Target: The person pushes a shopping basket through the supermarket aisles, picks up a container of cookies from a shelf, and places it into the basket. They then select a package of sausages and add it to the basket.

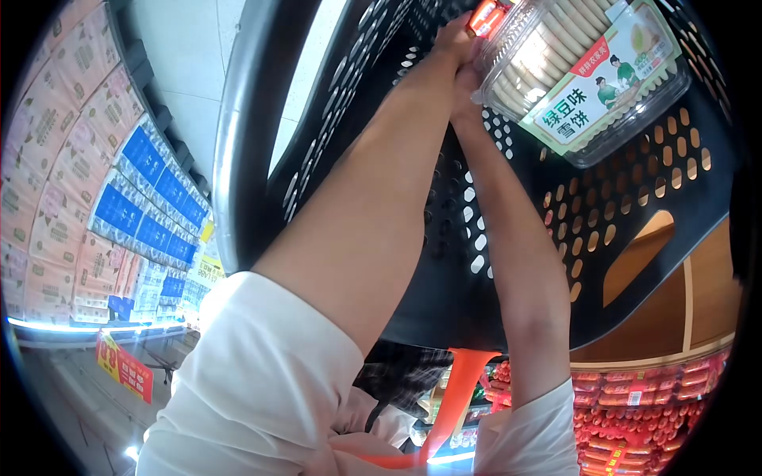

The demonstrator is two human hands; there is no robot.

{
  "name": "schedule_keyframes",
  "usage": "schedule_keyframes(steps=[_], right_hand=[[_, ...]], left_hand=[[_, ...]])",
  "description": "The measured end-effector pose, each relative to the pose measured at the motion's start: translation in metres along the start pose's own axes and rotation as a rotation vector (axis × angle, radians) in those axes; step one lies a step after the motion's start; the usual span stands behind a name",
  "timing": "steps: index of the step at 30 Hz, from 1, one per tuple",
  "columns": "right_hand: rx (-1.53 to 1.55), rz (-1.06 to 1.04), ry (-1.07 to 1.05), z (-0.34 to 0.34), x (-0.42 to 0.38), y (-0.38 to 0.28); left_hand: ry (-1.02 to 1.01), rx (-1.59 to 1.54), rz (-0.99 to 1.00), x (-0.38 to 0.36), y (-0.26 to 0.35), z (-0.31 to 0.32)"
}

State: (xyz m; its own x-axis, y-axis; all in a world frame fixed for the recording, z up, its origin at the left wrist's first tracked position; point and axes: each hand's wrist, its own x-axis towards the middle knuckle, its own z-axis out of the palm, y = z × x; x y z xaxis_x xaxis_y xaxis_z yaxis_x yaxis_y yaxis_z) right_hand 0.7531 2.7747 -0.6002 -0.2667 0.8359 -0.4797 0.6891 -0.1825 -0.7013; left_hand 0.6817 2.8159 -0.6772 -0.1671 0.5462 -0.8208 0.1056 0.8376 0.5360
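Note:
Both arms reach into a black plastic shopping basket [627,206] with slotted walls. My left hand [453,40] is closed at the edge of a shiny red packet [486,17], which is partly cut off by the top of the view. Just below it, my right hand [467,82] is close against my left, beside a clear plastic box of pale round crackers [583,75]. The box is tilted and carries a green and white label with Chinese print. The box edge and the other hand hide most of my right fingers.
An orange basket handle [460,389] hangs near my body. A metal rail [238,135] runs along the basket's left side. Shelves of pink tissue packs [67,159] and blue-and-white packs [143,214] stand at left, red packaged goods [635,412] at lower right.

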Motion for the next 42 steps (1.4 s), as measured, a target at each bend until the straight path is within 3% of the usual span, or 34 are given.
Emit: schedule_keyframes(steps=[5,8,11,12,14,15,16,18,19,21,22,23,24,25,27,29,30,33,34,37,38,39,42], right_hand=[[0.013,0.146,-0.149,0.010,0.005,0.030],[0.022,0.177,-0.165,-0.005,-0.002,0.018],[-0.012,0.127,-0.142,-0.040,-0.031,-0.022],[-0.027,0.099,-0.128,-0.059,-0.041,-0.043],[-0.266,0.238,-0.475,-0.090,-0.066,-0.056],[-0.307,0.201,-0.538,-0.117,-0.083,-0.086],[-0.381,0.103,-0.612,-0.138,-0.105,-0.098],[-0.313,0.103,-0.707,-0.189,-0.143,-0.155],[-0.311,-0.092,-0.674,-0.201,-0.164,-0.159],[-0.182,0.115,-0.783,-0.276,-0.192,-0.237],[-0.068,0.121,-0.728,-0.309,-0.214,-0.268],[0.071,0.119,-0.686,-0.330,-0.238,-0.296],[-0.043,-0.071,-0.663,-0.339,-0.258,-0.308],[-0.088,-0.062,-0.596,-0.344,-0.286,-0.322],[-0.141,-0.029,-0.523,-0.351,-0.338,-0.345],[-0.272,0.027,-0.437,-0.350,-0.379,-0.369],[-0.259,0.004,-0.246,-0.342,-0.397,-0.369],[-0.335,-0.020,0.003,-0.311,-0.395,-0.340],[-0.302,0.044,0.060,-0.331,-0.393,-0.369],[-0.310,0.061,0.118,-0.340,-0.382,-0.379],[-0.384,-0.066,0.244,-0.334,-0.377,-0.364],[-0.390,-0.055,0.263,-0.330,-0.365,-0.350],[-0.348,0.002,0.235,-0.328,-0.337,-0.356]], left_hand=[[0.018,0.155,0.021,0.014,-0.020,0.011],[-0.053,0.262,-0.225,-0.007,0.016,0.003],[0.067,0.296,-0.402,-0.058,0.050,-0.008],[-0.002,0.389,-0.299,-0.078,0.041,-0.013],[-0.017,0.476,-0.058,-0.141,0.052,-0.029],[-0.044,0.634,0.051,-0.172,0.063,-0.040],[-0.173,0.725,0.327,-0.199,0.062,-0.055],[-0.573,0.768,0.387,-0.257,0.119,-0.093],[-0.539,0.780,0.727,-0.282,0.123,-0.106],[-0.730,0.645,0.715,-0.356,0.213,-0.142],[-0.867,0.625,0.642,-0.383,0.234,-0.157],[-0.965,0.667,0.334,-0.429,0.280,-0.171],[-1.026,0.660,0.186,-0.460,0.311,-0.178],[-1.062,0.641,-0.007,-0.494,0.315,-0.187],[-1.054,0.569,-0.046,-0.541,0.316,-0.198],[-1.026,0.701,0.267,-0.560,0.285,-0.194],[-0.954,0.770,0.285,-0.570,0.274,-0.193],[-0.800,0.879,0.342,-0.584,0.275,-0.186],[-0.796,0.879,0.363,-0.587,0.282,-0.187],[-0.737,0.914,0.434,-0.590,0.300,-0.184],[-0.735,0.954,0.448,-0.591,0.308,-0.182],[-0.724,0.985,0.467,-0.589,0.316,-0.182],[-0.548,0.886,0.579,-0.552,0.288,-0.183]])
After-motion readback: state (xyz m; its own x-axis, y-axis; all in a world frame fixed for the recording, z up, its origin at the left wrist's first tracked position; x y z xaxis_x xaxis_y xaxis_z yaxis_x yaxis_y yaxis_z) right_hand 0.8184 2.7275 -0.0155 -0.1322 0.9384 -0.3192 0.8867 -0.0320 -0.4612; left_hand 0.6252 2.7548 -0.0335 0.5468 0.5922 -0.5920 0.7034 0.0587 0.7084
